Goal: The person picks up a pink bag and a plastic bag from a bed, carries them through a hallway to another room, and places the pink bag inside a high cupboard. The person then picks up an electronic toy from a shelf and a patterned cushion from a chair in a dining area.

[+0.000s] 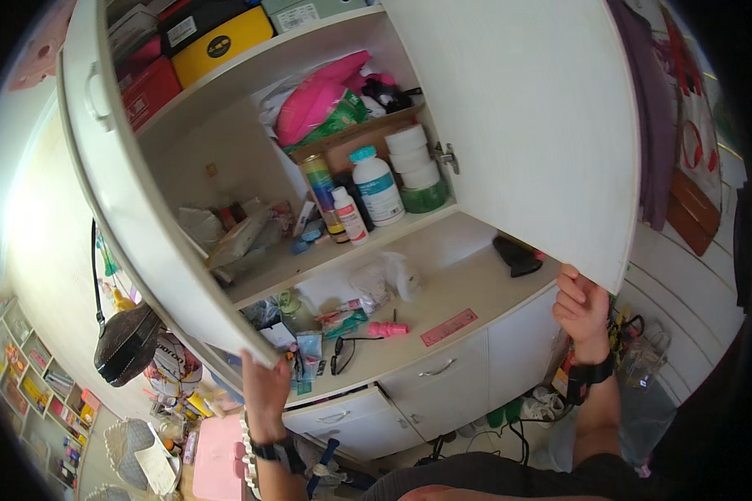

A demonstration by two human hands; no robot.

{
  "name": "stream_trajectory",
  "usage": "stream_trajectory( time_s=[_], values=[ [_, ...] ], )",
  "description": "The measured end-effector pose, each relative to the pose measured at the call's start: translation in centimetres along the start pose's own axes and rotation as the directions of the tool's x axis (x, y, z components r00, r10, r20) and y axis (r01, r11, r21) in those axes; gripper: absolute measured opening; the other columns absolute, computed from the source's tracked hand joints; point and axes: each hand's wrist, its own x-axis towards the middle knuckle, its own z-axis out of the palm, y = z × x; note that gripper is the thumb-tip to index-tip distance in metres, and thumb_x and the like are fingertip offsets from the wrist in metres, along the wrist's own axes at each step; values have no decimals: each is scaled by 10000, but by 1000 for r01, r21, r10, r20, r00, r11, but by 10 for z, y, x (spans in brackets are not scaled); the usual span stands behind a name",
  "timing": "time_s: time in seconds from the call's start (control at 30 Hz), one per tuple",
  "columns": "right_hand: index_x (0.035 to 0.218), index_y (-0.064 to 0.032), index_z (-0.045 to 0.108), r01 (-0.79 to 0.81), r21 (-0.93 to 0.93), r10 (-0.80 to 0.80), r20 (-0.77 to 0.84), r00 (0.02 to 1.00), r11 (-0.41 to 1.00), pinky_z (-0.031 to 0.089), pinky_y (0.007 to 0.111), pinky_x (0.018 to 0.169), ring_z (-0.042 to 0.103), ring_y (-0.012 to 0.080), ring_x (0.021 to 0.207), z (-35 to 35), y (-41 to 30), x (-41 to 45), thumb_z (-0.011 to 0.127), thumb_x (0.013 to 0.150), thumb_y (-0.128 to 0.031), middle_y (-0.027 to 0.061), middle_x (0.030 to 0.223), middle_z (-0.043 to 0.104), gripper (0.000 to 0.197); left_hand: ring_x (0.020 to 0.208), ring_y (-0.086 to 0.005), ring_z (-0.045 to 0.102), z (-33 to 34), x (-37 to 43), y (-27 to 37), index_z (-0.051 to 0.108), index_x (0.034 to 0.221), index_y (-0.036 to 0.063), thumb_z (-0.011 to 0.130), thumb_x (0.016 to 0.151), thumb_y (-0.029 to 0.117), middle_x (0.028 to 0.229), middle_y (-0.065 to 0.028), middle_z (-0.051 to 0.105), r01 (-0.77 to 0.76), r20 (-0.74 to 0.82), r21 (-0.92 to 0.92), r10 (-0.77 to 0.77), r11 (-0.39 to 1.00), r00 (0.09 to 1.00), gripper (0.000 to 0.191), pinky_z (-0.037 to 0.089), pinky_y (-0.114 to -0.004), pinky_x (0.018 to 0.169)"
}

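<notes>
Before me stands a white cabinet with both upper doors swung open. My left hand grips the bottom edge of the left door. The lower corner of the right door is held between the fingers and thumb of my right hand. Between the doors, the lower shelf bears a white bottle with a teal cap, a smaller white bottle, a cylindrical can and stacked white rolls on a green roll. A pink bag rests behind them in a cardboard box.
Black-framed glasses, a pink bottle and a pink card lie on the countertop. Below, a drawer is slightly out. Shoes and cables crowd the floor. A dark bag hangs at left.
</notes>
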Motion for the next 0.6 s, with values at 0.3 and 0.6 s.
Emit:
stream_trajectory(
  time_s=[0.3, 0.6],
  values=[
    [877, -64, 410, 98, -104, -101, -26, 995, 990, 260, 210, 370, 301, 85, 386, -16, 1, 2, 365, 908, -447, 0, 564, 365, 387, 643, -109, 399, -28, -79, 53, 456, 828, 30, 541, 841, 206, 734, -28, 438, -90, 138, -424, 163, 901, 977, 196, 362, -217, 549],
    [806, -74, 426, 53, -108, -66, -123, 990, 993, 242, 235, 352, 292, 102, 361, -4, 17, 2, 366, 885, -500, 9, 530, 370, 438, 526, -83, 339, -58, -121, 107, 400, 734, 96, 483, 846, 112, 618, 16, 375, -141, 177, -639, 323, 756, 930, 141, 311, -211, 471]
  ],
)
